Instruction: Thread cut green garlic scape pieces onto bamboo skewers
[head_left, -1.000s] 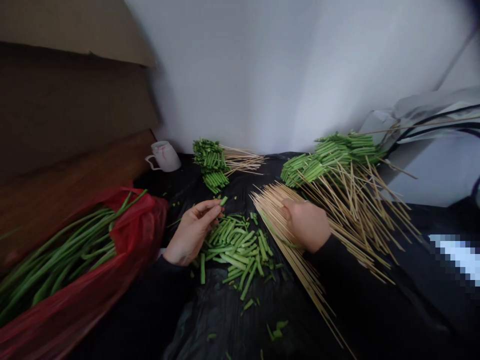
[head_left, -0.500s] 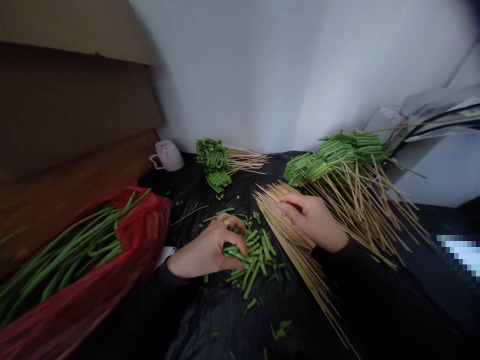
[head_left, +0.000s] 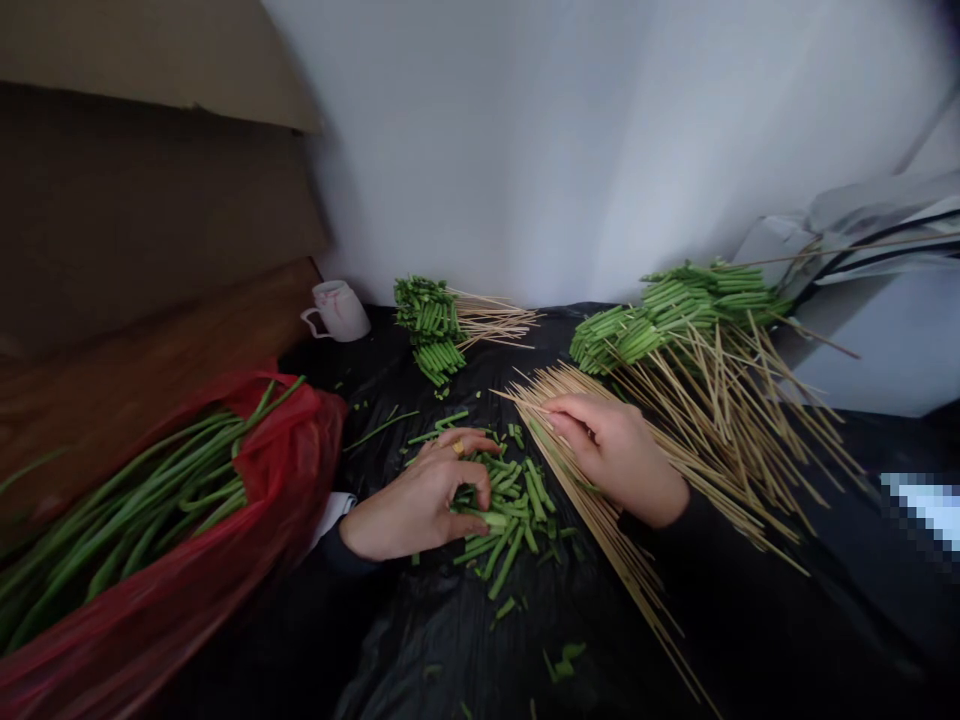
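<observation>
Short cut green bean pieces (head_left: 517, 500) lie in a loose pile on black plastic sheeting (head_left: 420, 640). At the pile's left side my left hand (head_left: 431, 495), with a ring on one finger, pinches a bean piece between thumb and index finger. My right hand (head_left: 615, 450) is closed on a thin wooden skewer (head_left: 514, 397), whose tip points left toward the pile. Under and beside that hand lies a long bundle of loose skewers (head_left: 600, 525).
Skewered beans (head_left: 697, 305) are stacked at the back right, with a smaller stack (head_left: 429, 325) at the back centre. A white mug (head_left: 341, 310) stands back left. A red bag (head_left: 300, 460) of long beans is at left; cardboard (head_left: 157, 190) rises behind.
My right hand has moved slightly left and down, and its skewer now sticks out further left. My left thumb and index finger have closed on a bean piece.
</observation>
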